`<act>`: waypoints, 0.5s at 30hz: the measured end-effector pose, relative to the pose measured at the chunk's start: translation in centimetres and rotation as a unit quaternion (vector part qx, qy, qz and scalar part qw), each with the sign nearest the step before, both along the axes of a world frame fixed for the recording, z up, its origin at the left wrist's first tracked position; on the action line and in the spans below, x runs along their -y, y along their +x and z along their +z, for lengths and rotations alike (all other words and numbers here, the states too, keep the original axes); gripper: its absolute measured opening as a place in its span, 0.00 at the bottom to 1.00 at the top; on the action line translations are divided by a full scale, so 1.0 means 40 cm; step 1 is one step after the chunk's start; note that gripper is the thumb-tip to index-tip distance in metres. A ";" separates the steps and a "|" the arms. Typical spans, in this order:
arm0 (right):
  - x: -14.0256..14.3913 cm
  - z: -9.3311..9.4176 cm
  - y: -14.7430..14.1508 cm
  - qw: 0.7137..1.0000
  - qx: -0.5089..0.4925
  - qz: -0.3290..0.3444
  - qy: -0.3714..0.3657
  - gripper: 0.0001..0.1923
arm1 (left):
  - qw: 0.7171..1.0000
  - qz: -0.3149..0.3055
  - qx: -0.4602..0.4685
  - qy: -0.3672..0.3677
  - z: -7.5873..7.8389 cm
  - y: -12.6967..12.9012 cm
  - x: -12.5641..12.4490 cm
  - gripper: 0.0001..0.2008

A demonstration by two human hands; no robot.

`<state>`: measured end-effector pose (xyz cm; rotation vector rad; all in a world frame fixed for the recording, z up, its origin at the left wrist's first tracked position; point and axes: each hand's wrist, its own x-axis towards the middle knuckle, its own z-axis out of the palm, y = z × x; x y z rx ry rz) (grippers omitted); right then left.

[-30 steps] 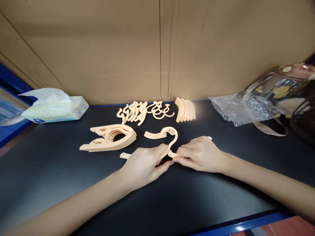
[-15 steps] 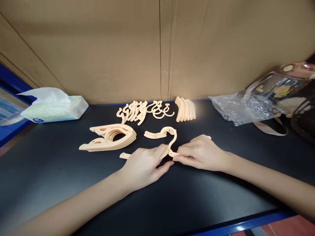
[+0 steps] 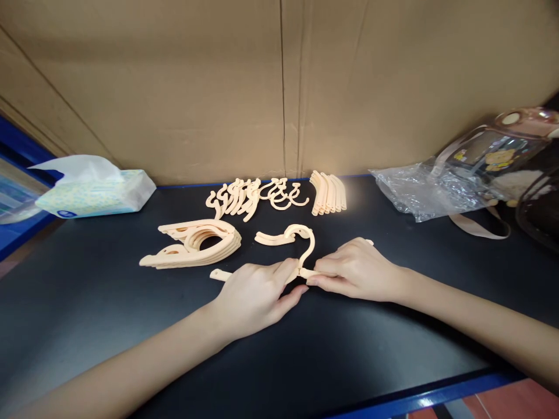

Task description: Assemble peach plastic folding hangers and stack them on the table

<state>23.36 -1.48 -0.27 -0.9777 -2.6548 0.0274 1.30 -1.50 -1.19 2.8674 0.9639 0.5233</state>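
Observation:
Between my hands is a cream plastic folding hanger [image 3: 309, 247], its hook curving up and away from me. My left hand [image 3: 257, 297] is closed around its left arm, whose holed end sticks out past the knuckles. The right arm is gripped by my right hand [image 3: 356, 270], with only a small tip showing beyond the fingers. Both arms meet at the hook's base, near my fingertips. Just behind lie curved cream arm pieces [image 3: 275, 239], partly overlapped by the hook. To the left rests a stack of folded hangers [image 3: 218, 247].
At the back of the black table [image 3: 279, 372] lie a group of hooked arm pieces [image 3: 236, 198], loose hooks [image 3: 282, 195] and a row of arm pieces [image 3: 327, 193]. A tissue pack [image 3: 100, 192] stands left; a clear plastic bag [image 3: 423, 189] and transparent bottle [image 3: 502, 154] are right.
The right arm of the hanger has shifted closer against the hook's base, and the gap at the joint looks smaller. My hands stay in almost the same place.

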 end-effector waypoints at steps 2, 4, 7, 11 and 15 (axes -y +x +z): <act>0.000 -0.002 0.000 1.000 0.007 -0.002 0.000 0.22 | 1.000 0.001 -0.008 0.014 -0.001 0.001 0.000 0.09; -0.002 -0.005 0.000 1.000 0.014 0.006 0.001 0.21 | 0.999 0.003 -0.019 0.036 -0.003 0.001 0.000 0.10; -0.008 -0.008 -0.001 1.000 0.010 0.022 0.014 0.19 | 0.997 0.001 -0.030 0.068 -0.005 0.001 0.000 0.12; -0.020 -0.007 0.002 0.998 -0.023 -0.002 0.061 0.23 | 0.997 -0.007 -0.016 0.072 -0.004 0.001 -0.004 0.15; -0.034 -0.002 0.010 0.996 -0.044 -0.026 0.067 0.26 | 0.998 -0.022 -0.006 0.054 0.000 0.001 -0.005 0.15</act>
